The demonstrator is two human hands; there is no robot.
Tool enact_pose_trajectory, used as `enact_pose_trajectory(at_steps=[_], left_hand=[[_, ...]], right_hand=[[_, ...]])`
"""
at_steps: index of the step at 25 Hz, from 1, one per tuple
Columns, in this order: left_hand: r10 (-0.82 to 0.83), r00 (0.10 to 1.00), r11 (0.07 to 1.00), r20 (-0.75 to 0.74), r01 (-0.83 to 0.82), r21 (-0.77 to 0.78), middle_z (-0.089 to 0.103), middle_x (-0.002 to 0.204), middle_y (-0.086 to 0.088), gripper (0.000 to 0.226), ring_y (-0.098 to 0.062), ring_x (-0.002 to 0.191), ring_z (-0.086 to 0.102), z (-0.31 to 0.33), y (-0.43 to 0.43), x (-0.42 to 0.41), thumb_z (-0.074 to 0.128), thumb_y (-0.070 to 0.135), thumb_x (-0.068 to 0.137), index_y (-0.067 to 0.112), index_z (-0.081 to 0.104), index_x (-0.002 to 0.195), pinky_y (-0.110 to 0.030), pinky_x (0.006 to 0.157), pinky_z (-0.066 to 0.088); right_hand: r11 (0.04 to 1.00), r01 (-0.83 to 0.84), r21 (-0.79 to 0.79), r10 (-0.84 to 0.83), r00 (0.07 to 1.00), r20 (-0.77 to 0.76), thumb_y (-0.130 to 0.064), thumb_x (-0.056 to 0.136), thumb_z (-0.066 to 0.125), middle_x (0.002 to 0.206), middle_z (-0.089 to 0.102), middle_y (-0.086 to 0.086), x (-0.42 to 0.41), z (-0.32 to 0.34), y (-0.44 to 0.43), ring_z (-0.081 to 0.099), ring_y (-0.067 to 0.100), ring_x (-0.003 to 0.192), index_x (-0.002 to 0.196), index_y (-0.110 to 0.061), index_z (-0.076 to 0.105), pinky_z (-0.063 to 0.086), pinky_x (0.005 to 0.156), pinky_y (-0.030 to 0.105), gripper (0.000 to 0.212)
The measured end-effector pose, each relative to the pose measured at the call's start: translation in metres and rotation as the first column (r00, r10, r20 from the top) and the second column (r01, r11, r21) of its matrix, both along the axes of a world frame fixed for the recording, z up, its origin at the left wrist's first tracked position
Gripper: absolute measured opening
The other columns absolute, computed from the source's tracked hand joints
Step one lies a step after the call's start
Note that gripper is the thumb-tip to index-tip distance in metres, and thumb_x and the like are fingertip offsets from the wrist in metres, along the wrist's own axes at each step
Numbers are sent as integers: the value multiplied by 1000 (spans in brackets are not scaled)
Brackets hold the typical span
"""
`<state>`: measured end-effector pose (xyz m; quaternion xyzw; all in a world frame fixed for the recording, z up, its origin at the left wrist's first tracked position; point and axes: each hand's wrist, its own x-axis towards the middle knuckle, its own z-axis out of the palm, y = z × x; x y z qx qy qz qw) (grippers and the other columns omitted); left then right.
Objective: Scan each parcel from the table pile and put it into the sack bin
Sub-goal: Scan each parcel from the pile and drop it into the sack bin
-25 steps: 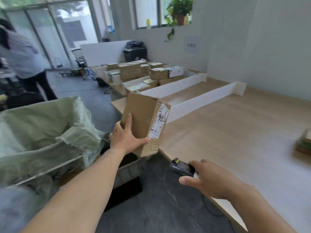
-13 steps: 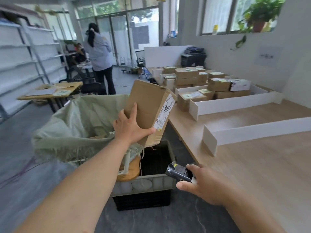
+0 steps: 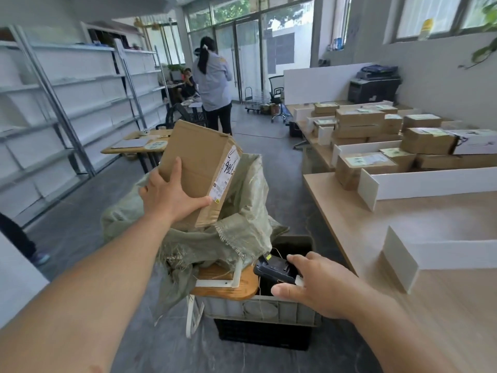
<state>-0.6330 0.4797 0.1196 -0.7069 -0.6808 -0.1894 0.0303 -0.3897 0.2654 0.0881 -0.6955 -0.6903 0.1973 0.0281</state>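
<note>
I note my left hand (image 3: pixel 172 195) at centre frame, fingers and thumb clamped round the lower corner of the cardboard parcel (image 3: pixel 196 168), which is tilted above the green sack (image 3: pixel 242 211). Lower centre, my right hand (image 3: pixel 320 286) clasps the black scanner (image 3: pixel 274 267).

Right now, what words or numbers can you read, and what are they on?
"98", handwritten, then two marks I cannot make out: on the white label of the box in the left hand.
Small print on that label: too small to read.
Labels on the table parcels: blurred.
The yellow sign at the window: blurred.
The scanner in the right hand: nothing readable.
</note>
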Motion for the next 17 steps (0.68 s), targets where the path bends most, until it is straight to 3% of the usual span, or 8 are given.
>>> enact_pose_trajectory(at_steps=[11,17], left_hand=[[-75,983,986,-169,47,-161,7,152,-19,123,-39,138,19,-12,144,-38,61,85,58,38,-4,151,-48,114,22],[-271,852,962,-449,218,-166,-17,156,-21,120,-36,147,-13,-37,220,-33,58,78,69,37,-21,149,-49,117,-3]], right_hand=[[1000,-15,16,14,999,52,-86,73,38,116,49,-3,-41,32,145,55,18,99,144,-27,36,49,87,35,92],[1000,30,-5,-29,998,54,-90,61,29,115,50,-3,-61,29,208,56,20,100,140,-27,39,50,88,36,102]])
